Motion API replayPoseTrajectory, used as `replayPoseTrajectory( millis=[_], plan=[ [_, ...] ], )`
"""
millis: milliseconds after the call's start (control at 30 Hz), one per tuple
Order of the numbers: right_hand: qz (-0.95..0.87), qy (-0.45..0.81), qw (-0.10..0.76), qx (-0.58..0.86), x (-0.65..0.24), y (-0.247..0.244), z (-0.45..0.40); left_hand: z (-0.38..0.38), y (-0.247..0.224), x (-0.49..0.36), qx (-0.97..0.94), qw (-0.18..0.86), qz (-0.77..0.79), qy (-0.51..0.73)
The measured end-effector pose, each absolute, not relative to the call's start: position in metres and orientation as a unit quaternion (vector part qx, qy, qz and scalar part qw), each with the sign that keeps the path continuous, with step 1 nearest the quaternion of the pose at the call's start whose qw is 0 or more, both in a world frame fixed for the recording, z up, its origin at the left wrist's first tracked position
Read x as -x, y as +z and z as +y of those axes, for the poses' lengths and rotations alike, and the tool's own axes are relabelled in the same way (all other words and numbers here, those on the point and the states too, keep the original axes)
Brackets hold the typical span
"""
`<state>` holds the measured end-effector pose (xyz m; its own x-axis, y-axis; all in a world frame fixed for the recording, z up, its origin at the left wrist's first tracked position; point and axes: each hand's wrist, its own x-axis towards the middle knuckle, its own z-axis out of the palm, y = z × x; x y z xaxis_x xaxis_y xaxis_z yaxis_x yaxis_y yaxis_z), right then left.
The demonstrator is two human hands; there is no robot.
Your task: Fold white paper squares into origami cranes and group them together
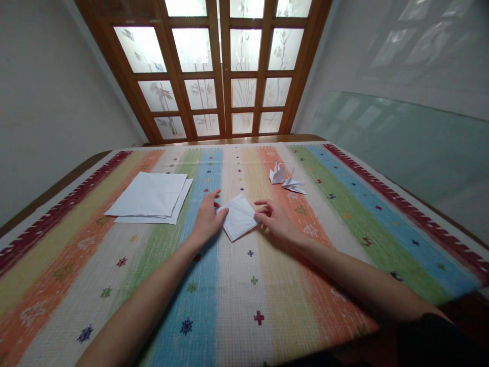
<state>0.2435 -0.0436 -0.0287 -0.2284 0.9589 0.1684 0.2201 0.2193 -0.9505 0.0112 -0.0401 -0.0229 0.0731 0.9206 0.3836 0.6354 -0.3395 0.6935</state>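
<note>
The left hand (207, 218) and right hand (279, 221) hold the folded paper (239, 218) by its sides. Keep it flat, match edges, press softly.

The table (275, 138) bore a striped, multicoloured cloth (237, 285). On the cloth lay a stack of white sheets (147, 194) at left, folded white paper (240, 216) centrally, and two paper figures (293, 184) farther right.

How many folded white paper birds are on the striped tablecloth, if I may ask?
2: one bird beyond the right hand, the other bird just right of the first.
</note>
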Motion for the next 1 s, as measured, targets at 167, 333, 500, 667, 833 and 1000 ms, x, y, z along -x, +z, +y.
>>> replayPoseTrajectory(
  millis=[167,333,500,667,833,1000],
  plan=[
    [-0.698,0.299,0.426,0.492,-0.254,-0.041,-0.038,-0.061,-0.030,-0.021,-0.799,0.049,0.531,0.277],
    [-0.705,0.333,0.400,0.482,-0.262,-0.044,-0.037,-0.074,-0.037,-0.035,-0.816,0.076,0.526,0.228],
    [-0.712,0.368,0.396,0.449,-0.261,-0.041,-0.044,-0.070,-0.036,-0.035,-0.816,0.088,0.528,0.217],
    [-0.734,0.363,0.396,0.416,-0.255,-0.033,-0.051,-0.071,-0.033,-0.031,-0.815,0.103,0.529,0.213],
    [-0.763,0.319,0.415,0.381,-0.248,-0.035,-0.053,-0.068,-0.033,-0.027,-0.801,0.144,0.528,0.244],
    [-0.829,0.239,0.409,0.297,-0.241,-0.038,-0.052,-0.062,-0.042,-0.024,-0.763,0.188,0.553,0.277]
  ],
)
